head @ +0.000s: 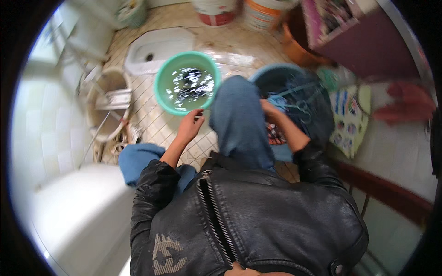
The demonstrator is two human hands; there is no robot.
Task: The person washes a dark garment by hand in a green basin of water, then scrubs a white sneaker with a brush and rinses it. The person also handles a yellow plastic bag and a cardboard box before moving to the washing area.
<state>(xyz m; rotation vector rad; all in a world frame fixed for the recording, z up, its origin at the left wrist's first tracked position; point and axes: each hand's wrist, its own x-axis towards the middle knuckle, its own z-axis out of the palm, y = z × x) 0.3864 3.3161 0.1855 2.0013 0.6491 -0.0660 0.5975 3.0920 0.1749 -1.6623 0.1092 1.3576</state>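
My left hand (191,125) is at the near rim of a green plastic basin (159,93), its fingers slightly apart with nothing between them. Water fills much of the basin, and a dark cloth (191,82) lies in it. My right hand (271,112) reaches into a blue-grey tub (266,70) to the right of my raised knee. Its fingers are hidden partly by the knee, so its grip is unclear. Near it in the tub are light blue hangers (302,106), blue cords or straps (277,100), a patterned cloth (275,134) and dark fabric (319,114).
A squat toilet pan (138,58) lies behind the basin. At left stands a beige tub (129,86) beside a white bathtub (86,193). Buckets (215,12) and an orange-brown tub (293,50) stand at the back. A purple cabinet (373,48) juts in at upper right.
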